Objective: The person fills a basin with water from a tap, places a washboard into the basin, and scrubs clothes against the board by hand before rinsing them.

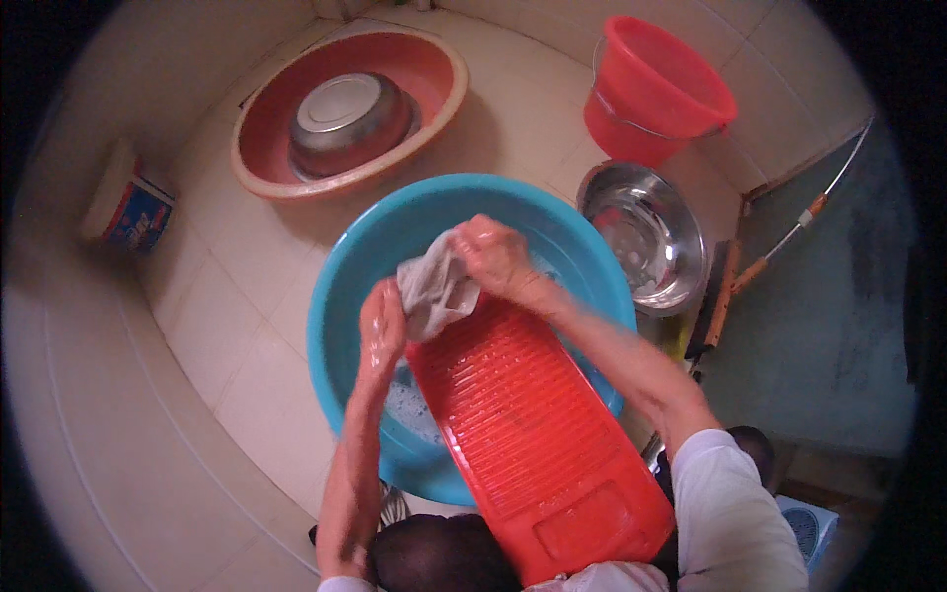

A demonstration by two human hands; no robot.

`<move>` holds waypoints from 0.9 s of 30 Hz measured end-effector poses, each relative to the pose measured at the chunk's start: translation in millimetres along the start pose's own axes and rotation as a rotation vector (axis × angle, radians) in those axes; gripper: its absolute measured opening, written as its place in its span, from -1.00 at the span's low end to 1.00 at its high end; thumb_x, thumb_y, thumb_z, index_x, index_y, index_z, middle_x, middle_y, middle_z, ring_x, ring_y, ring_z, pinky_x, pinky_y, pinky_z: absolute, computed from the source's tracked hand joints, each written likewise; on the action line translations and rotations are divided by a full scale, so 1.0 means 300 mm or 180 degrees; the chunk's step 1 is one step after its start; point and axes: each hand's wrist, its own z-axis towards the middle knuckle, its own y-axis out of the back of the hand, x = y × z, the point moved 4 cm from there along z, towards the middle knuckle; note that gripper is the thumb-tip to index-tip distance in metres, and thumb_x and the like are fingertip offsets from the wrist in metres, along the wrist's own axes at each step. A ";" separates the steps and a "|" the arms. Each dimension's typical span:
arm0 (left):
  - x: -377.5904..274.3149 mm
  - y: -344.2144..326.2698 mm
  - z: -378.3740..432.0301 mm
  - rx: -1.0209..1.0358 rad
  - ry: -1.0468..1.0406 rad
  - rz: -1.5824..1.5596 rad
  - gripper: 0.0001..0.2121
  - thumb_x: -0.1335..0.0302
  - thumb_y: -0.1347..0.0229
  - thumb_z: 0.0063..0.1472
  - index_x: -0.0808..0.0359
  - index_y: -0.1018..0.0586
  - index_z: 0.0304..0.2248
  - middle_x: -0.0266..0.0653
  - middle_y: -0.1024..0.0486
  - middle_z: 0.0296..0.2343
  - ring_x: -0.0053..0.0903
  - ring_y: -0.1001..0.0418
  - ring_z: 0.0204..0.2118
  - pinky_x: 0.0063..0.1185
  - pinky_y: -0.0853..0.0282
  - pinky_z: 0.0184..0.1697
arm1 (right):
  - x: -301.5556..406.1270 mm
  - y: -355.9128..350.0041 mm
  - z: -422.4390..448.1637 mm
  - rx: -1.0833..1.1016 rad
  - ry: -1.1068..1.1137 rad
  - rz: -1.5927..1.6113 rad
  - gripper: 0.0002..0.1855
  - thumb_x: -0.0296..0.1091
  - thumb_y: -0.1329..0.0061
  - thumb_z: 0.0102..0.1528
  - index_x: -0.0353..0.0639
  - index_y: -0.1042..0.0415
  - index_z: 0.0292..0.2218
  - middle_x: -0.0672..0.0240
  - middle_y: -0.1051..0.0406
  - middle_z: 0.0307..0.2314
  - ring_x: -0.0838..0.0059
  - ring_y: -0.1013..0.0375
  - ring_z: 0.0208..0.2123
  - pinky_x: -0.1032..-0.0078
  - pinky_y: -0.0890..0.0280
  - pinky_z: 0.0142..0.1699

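Observation:
A wet, pale grey cloth [438, 287] is stretched between my two hands, over the far end of a red plastic washboard [525, 414]. My left hand [383, 322] grips its left edge, and my right hand [494, 255] has its upper right corner bunched in the fingers. Ridges cover most of the washboard, which slants from my lap into a blue plastic basin [329, 318]. Soapy water [414, 407] with foam shows in the basin left of the board. The cloth and my hands hide the board's far edge.
Beyond the basin stands a large orange-red tub [259, 140] holding an upturned metal bowl [344, 111]. A red bucket [640, 96] and a steel bowl [666, 237] are at the right, beside a floor squeegee [721, 303]. A labelled container [137, 207] sits by the left wall.

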 end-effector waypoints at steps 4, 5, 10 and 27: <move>-0.058 -0.048 0.060 -0.0552 -0.0818 0.0836 -0.64 0.29 0.30 0.12 0.37 -0.26 -0.18 0.09 -0.23 -0.26 -0.15 -0.19 -0.18 -0.44 -0.10 -0.13 | -0.129 0.064 -0.080 -0.0226 -0.0298 -0.0132 -0.82 -0.31 0.28 -0.06 -0.15 -0.31 -0.43 0.21 -0.23 -0.52 0.20 -0.23 -0.37 0.34 -0.19 -0.33; -0.064 -0.076 0.078 -0.0565 -0.0896 0.1023 -0.62 0.27 0.28 0.11 0.36 -0.22 -0.15 0.12 -0.18 -0.21 -0.13 -0.14 -0.14 -0.43 -0.07 -0.10 | -0.174 0.056 -0.121 -0.0190 -0.0412 -0.0296 -0.82 -0.32 0.28 -0.07 -0.16 -0.31 -0.43 0.20 -0.22 -0.51 0.19 -0.22 -0.35 0.33 -0.19 -0.32; 0.037 -0.250 -0.009 0.0833 -0.0673 0.2050 -0.49 0.16 0.22 0.05 0.33 -0.13 -0.08 0.16 0.01 -0.09 -0.06 0.06 -0.02 -0.37 0.12 0.00 | -0.322 -0.072 -0.364 0.1199 -0.0898 -0.0586 -0.78 -0.32 0.22 -0.12 -0.18 -0.30 -0.38 0.14 -0.29 -0.49 0.14 -0.27 -0.37 0.30 -0.20 -0.34; -0.045 -0.225 0.015 0.0402 -0.1027 0.0708 -0.53 0.35 -0.06 -0.09 0.38 -0.23 -0.18 0.00 -0.21 -0.22 -0.36 -0.23 -0.21 -0.56 -0.15 -0.18 | 0.109 0.428 0.069 0.0039 -0.0342 0.1531 -0.92 -0.44 0.17 -0.13 -0.24 -0.32 -0.52 0.19 -0.33 -0.60 0.32 -0.35 -0.56 0.54 -0.22 -0.44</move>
